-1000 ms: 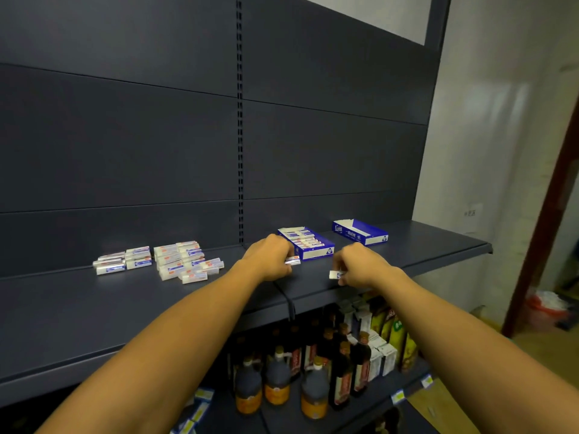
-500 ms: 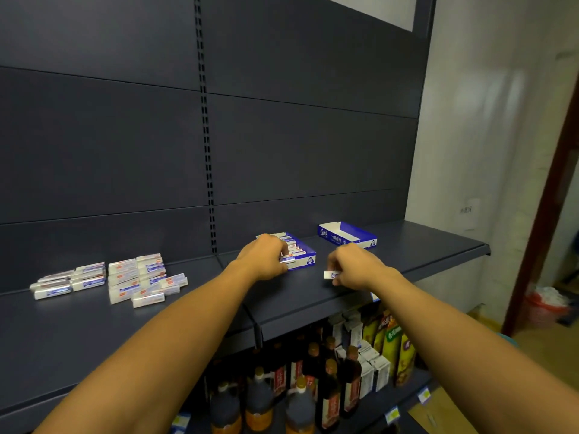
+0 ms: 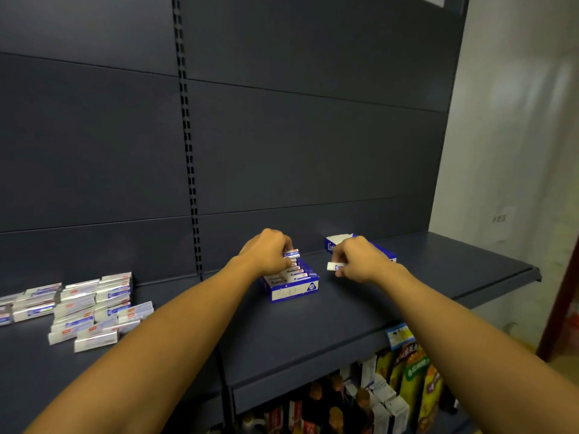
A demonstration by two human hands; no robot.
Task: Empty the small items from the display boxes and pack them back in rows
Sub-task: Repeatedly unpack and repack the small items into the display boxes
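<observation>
**Here, both hands pinch erasers at the boxes**

The left hand (image 3: 266,252) pinches an eraser (image 3: 292,254) just above the near box (image 3: 293,285), part filled in rows. The right hand (image 3: 360,261) pinches a second eraser (image 3: 332,266) before the far box (image 3: 336,242). Loose packs (image 3: 81,305) lie on the shelf (image 3: 344,314), well left.

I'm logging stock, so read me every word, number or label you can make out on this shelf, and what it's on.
"2B": round mark on the front of the near display box.
"Lin...": start of a word on the far display box, the rest hidden by the right hand.
Small items, shelf price tag, lower-shelf packages, wall notice: too blurred.
</observation>
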